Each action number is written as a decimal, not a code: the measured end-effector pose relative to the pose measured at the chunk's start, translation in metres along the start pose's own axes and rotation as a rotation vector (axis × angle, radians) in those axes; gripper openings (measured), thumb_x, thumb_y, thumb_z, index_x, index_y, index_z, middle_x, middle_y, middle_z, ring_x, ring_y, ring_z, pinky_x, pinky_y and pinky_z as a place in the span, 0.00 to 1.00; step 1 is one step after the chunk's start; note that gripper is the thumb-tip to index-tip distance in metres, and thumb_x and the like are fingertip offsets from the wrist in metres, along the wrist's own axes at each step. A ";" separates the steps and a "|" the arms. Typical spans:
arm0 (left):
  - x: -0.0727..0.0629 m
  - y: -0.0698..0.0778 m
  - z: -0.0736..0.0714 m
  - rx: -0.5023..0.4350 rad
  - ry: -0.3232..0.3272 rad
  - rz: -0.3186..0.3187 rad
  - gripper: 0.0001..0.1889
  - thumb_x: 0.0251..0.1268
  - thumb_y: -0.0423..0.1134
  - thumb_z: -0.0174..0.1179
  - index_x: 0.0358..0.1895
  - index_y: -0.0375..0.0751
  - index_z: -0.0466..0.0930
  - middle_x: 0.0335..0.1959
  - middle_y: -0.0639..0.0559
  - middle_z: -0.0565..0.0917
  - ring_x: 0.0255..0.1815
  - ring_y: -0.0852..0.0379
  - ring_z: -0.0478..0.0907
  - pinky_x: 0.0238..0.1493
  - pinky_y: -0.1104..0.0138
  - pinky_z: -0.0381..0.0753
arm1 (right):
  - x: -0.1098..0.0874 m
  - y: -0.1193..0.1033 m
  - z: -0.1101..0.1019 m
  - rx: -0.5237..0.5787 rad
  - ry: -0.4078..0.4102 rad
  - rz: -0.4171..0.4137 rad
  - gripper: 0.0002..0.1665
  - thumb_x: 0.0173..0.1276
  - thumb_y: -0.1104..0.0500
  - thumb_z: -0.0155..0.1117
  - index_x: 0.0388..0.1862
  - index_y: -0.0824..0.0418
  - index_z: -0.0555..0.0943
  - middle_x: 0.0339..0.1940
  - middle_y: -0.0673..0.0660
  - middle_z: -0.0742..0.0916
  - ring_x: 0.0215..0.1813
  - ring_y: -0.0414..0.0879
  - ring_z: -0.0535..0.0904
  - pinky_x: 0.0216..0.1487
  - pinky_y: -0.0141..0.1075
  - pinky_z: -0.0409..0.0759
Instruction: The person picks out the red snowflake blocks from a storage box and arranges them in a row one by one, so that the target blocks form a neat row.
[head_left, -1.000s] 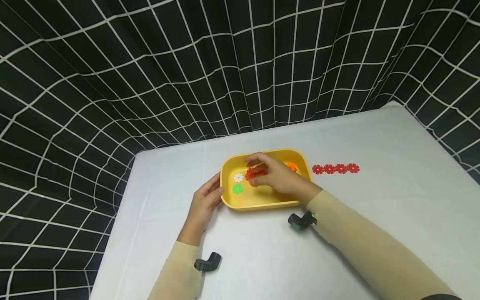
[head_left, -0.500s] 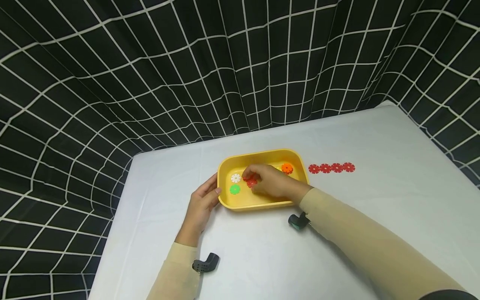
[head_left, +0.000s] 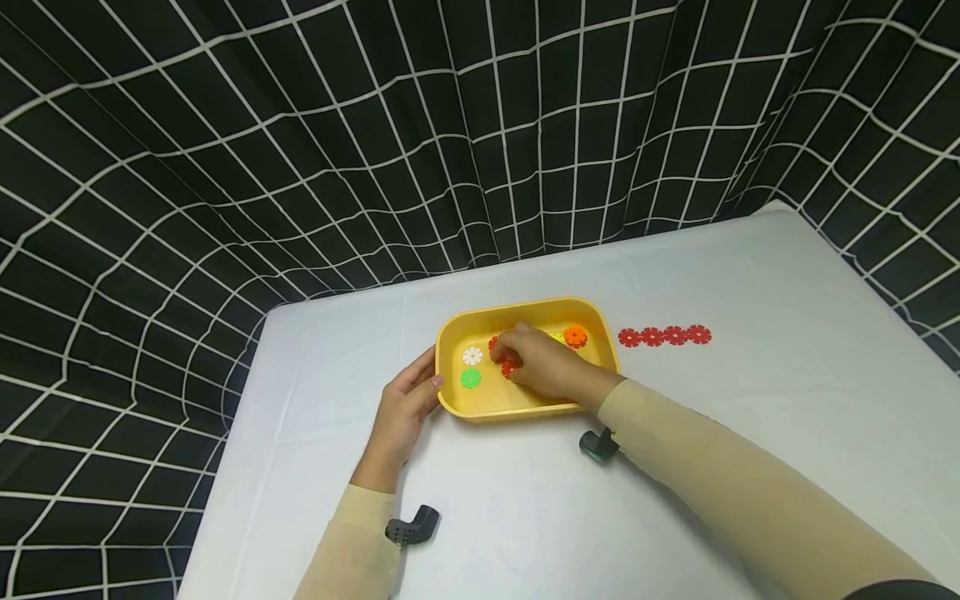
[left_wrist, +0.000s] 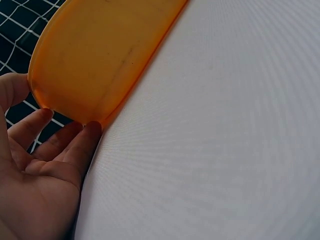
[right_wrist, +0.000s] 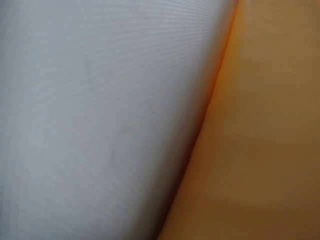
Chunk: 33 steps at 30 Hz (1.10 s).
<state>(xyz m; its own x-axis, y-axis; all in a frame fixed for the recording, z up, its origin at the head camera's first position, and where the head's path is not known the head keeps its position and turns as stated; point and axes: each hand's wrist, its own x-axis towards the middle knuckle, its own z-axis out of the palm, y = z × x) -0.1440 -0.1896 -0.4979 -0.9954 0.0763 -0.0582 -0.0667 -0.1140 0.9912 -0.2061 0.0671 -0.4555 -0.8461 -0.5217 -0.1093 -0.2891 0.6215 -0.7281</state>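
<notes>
A yellow plastic tray (head_left: 495, 410) stands on the white table. My left hand (head_left: 405, 412) holds its left end, the thumb at the rim and the fingertips against the outer wall, as the left wrist view also shows. Inside the tray, my right hand (head_left: 542, 360) has thumb and fingers curled together on a red snowflake disc (head_left: 507, 368). Another red disc (head_left: 493, 344) shows just beyond the fingers. To the left lie a white disc (head_left: 472, 356) and a green disc (head_left: 470, 378). The right hand hides part of the tray floor; the right wrist view shows only tray wall and cloth.
An orange disc (head_left: 575, 336) and a partly covered yellow disc (head_left: 558, 337) lie at the tray's right end. Right of the tray, several joined red discs (head_left: 664, 336) form a straight row on the table. A black gridded curtain (head_left: 510, 125) rises behind.
The right hand's spread fingers have drawn together around the red disc inside the tray. The left hand stays at the tray's end. The head view has shifted slightly.
</notes>
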 end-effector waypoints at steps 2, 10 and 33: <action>0.000 0.000 0.000 -0.003 0.000 0.002 0.29 0.80 0.30 0.60 0.81 0.38 0.71 0.79 0.43 0.74 0.76 0.48 0.74 0.68 0.59 0.81 | 0.000 0.000 0.000 0.005 0.007 0.010 0.18 0.70 0.74 0.74 0.53 0.59 0.86 0.51 0.54 0.82 0.54 0.51 0.78 0.64 0.42 0.82; 0.000 0.001 0.000 0.007 -0.001 0.007 0.29 0.81 0.31 0.60 0.81 0.38 0.71 0.78 0.43 0.74 0.76 0.48 0.74 0.68 0.59 0.81 | 0.000 -0.001 -0.001 -0.006 0.018 0.003 0.16 0.68 0.74 0.76 0.51 0.61 0.86 0.49 0.54 0.83 0.54 0.52 0.78 0.63 0.42 0.81; -0.001 0.001 0.000 0.028 -0.009 0.021 0.29 0.82 0.32 0.60 0.81 0.38 0.71 0.79 0.43 0.74 0.78 0.46 0.72 0.69 0.59 0.81 | -0.003 0.001 -0.006 0.272 0.128 -0.016 0.11 0.72 0.71 0.74 0.47 0.61 0.84 0.39 0.55 0.84 0.44 0.52 0.77 0.44 0.38 0.79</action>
<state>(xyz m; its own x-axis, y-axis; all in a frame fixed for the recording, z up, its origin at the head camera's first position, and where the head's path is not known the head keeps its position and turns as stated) -0.1431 -0.1897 -0.4964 -0.9959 0.0830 -0.0364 -0.0437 -0.0883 0.9951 -0.2067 0.0729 -0.4518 -0.8968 -0.4418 -0.0227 -0.1871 0.4252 -0.8856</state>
